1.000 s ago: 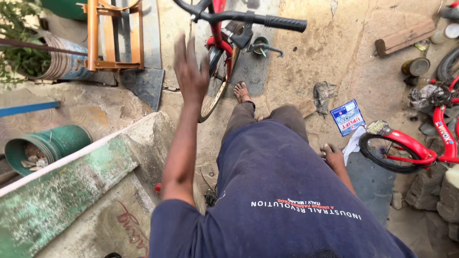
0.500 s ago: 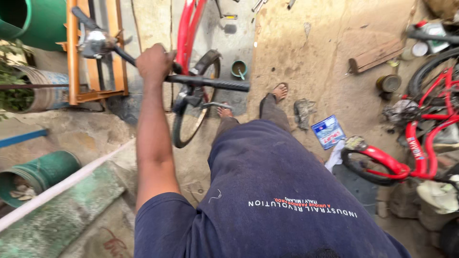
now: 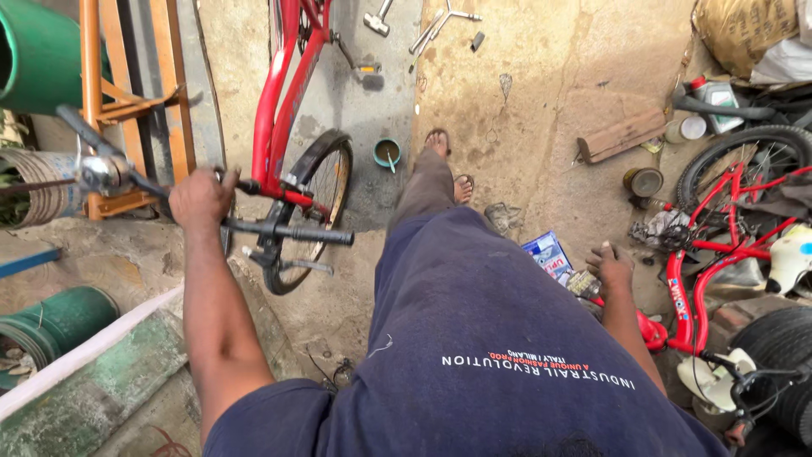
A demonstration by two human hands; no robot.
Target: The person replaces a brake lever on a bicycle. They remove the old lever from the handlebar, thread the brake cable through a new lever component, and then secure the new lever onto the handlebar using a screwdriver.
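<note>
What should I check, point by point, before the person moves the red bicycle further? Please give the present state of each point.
1. Left hand closed around the handlebar: ok.
2. Right hand away from the red bicycle: ok; it hangs by the hip, and a brush-like thing seems to be in it.
3. Front wheel on the ground: cannot tell.
4. Small green cup beside the wheel: not ok, close.
5. Feet apart from the wheel: ok.

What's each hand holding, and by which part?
Left hand grips the red bicycle by its handlebar, near the stem. Right hand seems to hold a small brush-like tool; grip unclear.
</note>
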